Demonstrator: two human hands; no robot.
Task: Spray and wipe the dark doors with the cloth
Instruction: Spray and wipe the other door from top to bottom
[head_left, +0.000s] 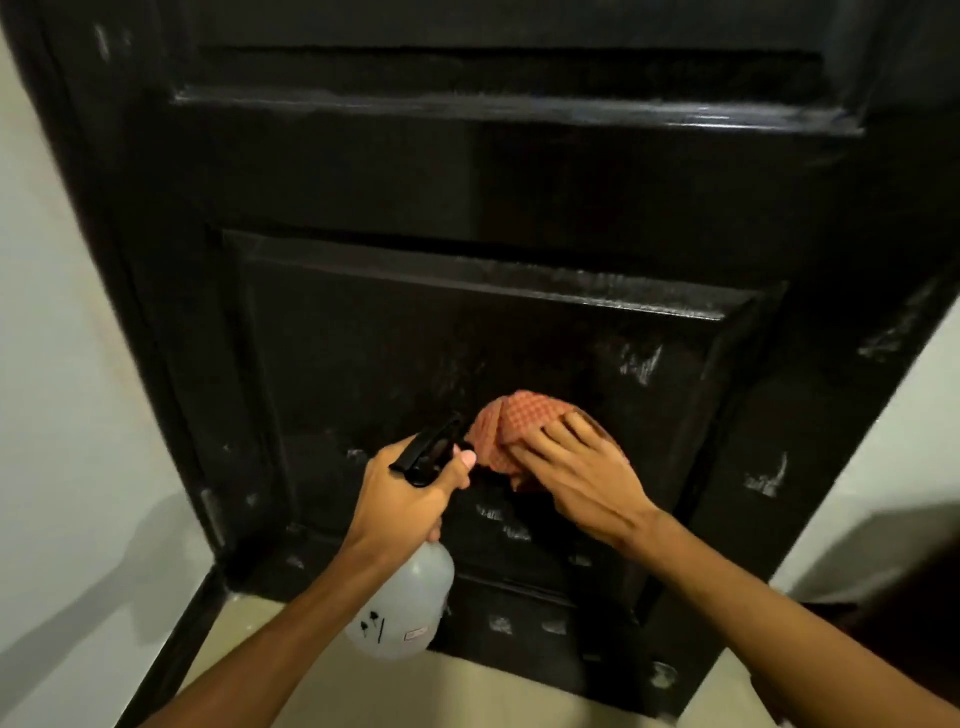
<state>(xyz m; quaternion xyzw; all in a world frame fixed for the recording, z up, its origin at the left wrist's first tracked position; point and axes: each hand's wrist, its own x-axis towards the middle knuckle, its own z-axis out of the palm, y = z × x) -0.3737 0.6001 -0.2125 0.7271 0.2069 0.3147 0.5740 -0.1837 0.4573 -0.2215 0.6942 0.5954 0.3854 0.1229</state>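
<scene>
Forearms reach in from the near edge toward the dark door (519, 197), over pale floor (311, 670). Nearest the door's foot, the translucent spray bottle (400, 608) hangs tilted from the left hand (410, 493), whose fingers curl round its neck below the black trigger head (431, 449). Just right of that, the right hand (576, 473) lies flat with fingers spread, pressing the bunched orange checked cloth (509, 426) against the door's lower recessed panel (415, 353). Whitish smears dot the panel and the frame around the cloth. Further up the door runs a second panel's ledge (519, 111). Pale wall (52, 312) flanks the door.
</scene>
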